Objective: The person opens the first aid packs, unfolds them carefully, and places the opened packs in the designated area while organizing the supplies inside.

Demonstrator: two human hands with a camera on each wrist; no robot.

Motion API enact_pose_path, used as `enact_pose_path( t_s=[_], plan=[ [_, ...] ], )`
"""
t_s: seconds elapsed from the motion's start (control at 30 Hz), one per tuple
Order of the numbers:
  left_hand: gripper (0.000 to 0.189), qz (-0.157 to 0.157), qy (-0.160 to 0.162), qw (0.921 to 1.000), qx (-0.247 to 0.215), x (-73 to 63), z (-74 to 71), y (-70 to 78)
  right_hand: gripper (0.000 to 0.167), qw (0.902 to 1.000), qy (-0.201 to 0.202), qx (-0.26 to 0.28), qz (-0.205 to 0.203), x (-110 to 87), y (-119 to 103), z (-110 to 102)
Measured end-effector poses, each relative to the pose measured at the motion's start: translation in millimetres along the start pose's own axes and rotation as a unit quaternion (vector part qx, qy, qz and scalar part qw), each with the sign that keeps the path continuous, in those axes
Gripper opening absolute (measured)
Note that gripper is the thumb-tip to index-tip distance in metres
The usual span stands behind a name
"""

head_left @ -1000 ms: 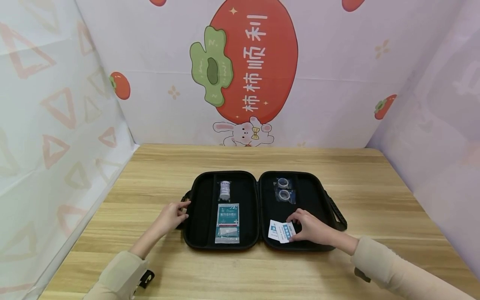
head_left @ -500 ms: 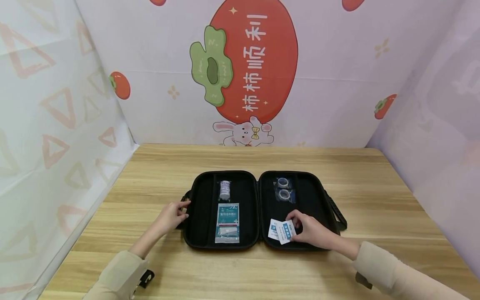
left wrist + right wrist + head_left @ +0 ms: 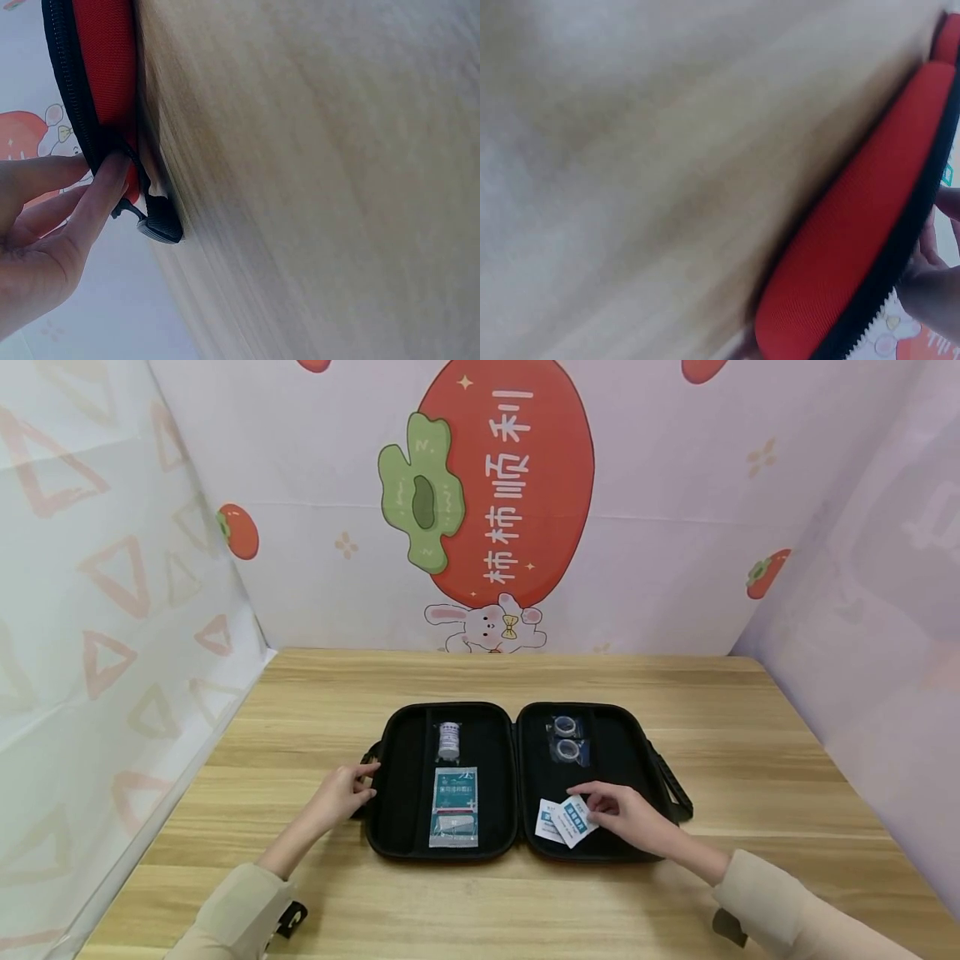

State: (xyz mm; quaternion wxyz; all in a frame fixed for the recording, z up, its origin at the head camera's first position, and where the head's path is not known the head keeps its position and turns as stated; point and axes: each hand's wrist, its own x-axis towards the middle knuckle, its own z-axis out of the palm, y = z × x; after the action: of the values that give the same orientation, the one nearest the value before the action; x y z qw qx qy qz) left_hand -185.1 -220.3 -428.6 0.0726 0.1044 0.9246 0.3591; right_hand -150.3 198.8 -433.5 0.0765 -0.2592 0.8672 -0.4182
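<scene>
Flat on the table lies an unfolded black case point(image 3: 405, 853), its outer shell red in both wrist views. At its left rim my left hand point(image 3: 341, 793) pinches the edge; in the left wrist view its fingers point(image 3: 101, 199) lie at the zipper and red side. Over the right half, my right hand point(image 3: 626, 814) has thumb and index finger at the upper right edge of a white alcohol pad packet point(image 3: 576, 828) with a blue label. That packet overlaps a second, similar packet point(image 3: 548, 825). The right wrist view shows this hand point(image 3: 930, 281) partly hidden behind the rim.
In the left half are a wrapped white roll point(image 3: 449, 741) and a teal dressing packet point(image 3: 454, 802). Two tape rolls point(image 3: 567, 750) in clear wrappers lie upper right. A strap handle point(image 3: 673, 787) sticks out at the right. Wooden table point(image 3: 480, 910) surrounds the case.
The upper alcohol pad packet has turned clockwise and shifted slightly right. My right index finger has straightened across its top corner, and the thumb has moved up. The left hand stays at the rim.
</scene>
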Motion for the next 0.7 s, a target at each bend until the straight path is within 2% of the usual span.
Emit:
enact_pose_path(
  t_s=[0.03,0.27,0.37,0.5,0.6,0.7],
  plan=[
    [0.04,0.0,0.001,1.0,0.0,0.2,0.1,-0.3,0.035,1.0,0.0,0.002,0.002,0.4,5,-1],
    [0.04,-0.001,0.001,1.0,0.0,-0.2,0.1,0.4,0.036,0.9994,0.017,0.001,0.031,1.0,3,-14],
    [0.04,-0.002,0.003,1.0,-0.001,-0.7,0.2,0.6,0.029,0.9986,0.027,0.002,0.047,1.3,3,-20],
    [0.04,0.002,0.002,1.0,-0.002,-1.3,0.3,0.2,0.018,0.997,0.037,-0.028,0.063,1.4,4,-28],
    [0.04,0.003,0.003,1.0,-0.004,-1.3,0.4,-0.4,0.016,0.9954,0.048,-0.052,0.065,1.4,6,-33],
    [0.04,0.004,0.004,1.0,-0.002,-0.8,0.6,-0.9,0.018,0.9953,0.063,-0.045,0.058,1.6,9,-37]
  ],
)
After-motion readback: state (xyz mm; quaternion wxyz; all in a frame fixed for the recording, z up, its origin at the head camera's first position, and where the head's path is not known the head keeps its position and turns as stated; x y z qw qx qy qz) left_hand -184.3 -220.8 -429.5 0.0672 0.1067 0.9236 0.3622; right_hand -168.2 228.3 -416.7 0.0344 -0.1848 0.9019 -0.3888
